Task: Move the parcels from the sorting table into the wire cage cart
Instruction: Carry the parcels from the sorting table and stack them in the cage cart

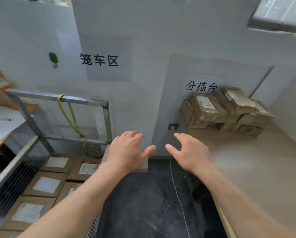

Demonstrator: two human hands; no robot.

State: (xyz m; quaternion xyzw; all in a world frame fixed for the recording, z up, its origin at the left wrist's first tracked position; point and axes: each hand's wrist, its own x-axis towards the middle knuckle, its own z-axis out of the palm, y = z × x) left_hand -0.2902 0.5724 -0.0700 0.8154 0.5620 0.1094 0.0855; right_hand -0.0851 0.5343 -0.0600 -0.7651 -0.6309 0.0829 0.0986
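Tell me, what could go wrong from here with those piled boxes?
The left hand and right hand are empty. The parcel stack sits unevenly in the sorting table's far corner; pulling a lower box might topple the upper ones. A thin cord hangs in the gap beside the table and could snag a foot. The yellow strap dangling on the wire cage cart might catch a parcel going in.

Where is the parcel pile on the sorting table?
In the head view, the pile of parcels sits upper right, at the far corner of the sorting table, below the wall sign.
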